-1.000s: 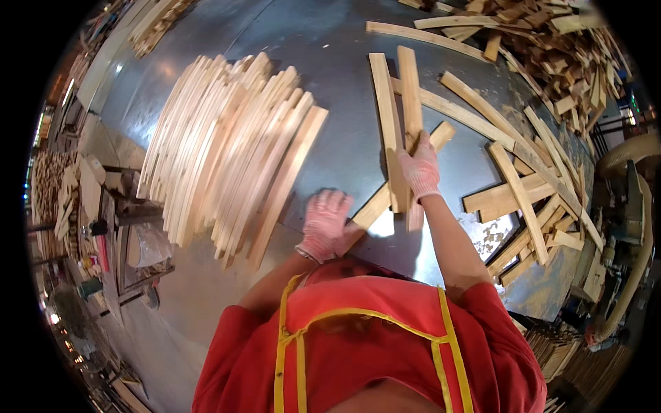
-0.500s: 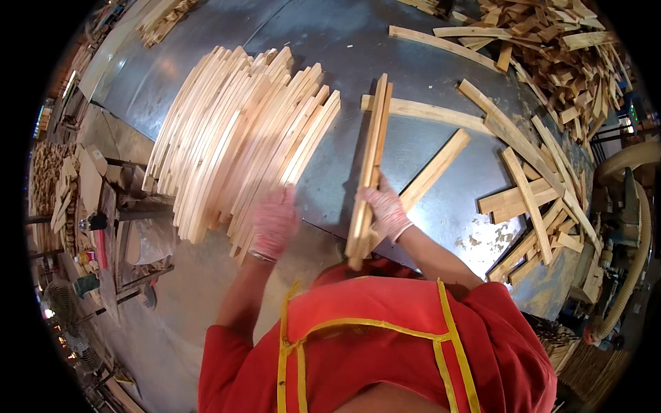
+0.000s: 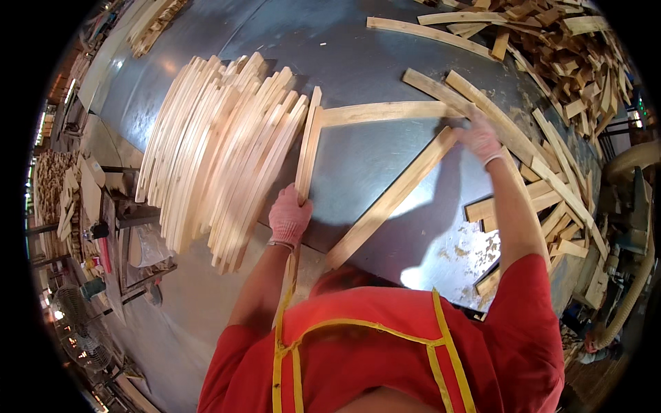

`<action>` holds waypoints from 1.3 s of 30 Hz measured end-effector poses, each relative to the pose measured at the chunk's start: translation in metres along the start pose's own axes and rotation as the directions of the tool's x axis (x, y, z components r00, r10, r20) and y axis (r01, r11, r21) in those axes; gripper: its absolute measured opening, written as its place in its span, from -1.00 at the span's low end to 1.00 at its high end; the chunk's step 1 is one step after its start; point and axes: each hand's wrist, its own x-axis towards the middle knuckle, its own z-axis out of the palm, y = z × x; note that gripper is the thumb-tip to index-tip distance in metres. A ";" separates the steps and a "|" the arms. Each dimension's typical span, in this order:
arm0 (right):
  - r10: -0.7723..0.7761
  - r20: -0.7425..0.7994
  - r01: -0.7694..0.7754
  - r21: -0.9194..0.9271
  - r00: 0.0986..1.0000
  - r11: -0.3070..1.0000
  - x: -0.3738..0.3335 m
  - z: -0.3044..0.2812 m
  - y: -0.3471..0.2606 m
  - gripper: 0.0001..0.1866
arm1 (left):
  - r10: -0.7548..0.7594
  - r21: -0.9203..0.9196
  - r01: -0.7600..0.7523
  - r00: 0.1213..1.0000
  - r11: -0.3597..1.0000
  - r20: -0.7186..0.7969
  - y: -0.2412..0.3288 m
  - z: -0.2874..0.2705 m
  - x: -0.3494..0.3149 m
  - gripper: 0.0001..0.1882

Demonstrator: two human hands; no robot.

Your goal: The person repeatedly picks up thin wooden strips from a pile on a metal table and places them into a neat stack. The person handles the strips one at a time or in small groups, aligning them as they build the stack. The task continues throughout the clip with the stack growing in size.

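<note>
Both of my hands wear pale reddish knit gloves. My left hand (image 3: 289,217) is closed around narrow wooden slats (image 3: 310,148), held at the right edge of a row of pale wooden slats (image 3: 213,151) lying side by side. To the right, my right hand (image 3: 478,136) is closed on a long wooden slat (image 3: 432,88) that runs on beneath my forearm; the fingers are slightly blurred. A crosswise slat (image 3: 385,112) lies between my hands, its right end close to my right fingers. Nearer me, a loose slat (image 3: 392,199) lies diagonally on the metal table.
Loose slats (image 3: 558,196) lie crisscrossed at the right of the metal table (image 3: 351,162). A large heap of wood offcuts (image 3: 578,69) stands at the far right. A ribbed hose (image 3: 637,275) hangs beyond the right edge, and a fan (image 3: 76,323) stands at lower left.
My left hand now holds slats beside the row, where the pair previously in my right hand has moved left. My right hand has reached right and taken another slat.
</note>
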 end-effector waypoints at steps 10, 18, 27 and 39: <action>0.115 0.359 -0.070 -0.137 0.926 0.988 0.020 -0.027 -0.005 -0.26 | 0.016 -0.005 -0.017 0.993 1.000 -0.120 -0.024 0.018 -0.004 -0.33; 0.117 0.180 -0.146 0.162 0.977 0.976 -0.062 -0.013 0.020 -0.48 | 0.014 -0.078 -0.016 0.999 0.997 -0.033 0.007 0.000 0.001 -0.14; -0.068 0.375 -0.055 0.309 0.925 0.950 -0.109 0.039 -0.192 -0.46 | 0.074 -0.315 0.009 0.965 0.949 0.251 0.005 -0.065 0.012 -0.21; -0.288 0.342 0.282 0.067 0.894 0.957 -0.086 0.052 -0.195 -0.30 | 0.068 0.592 0.200 0.915 0.781 -0.398 -0.181 -0.149 0.041 -0.21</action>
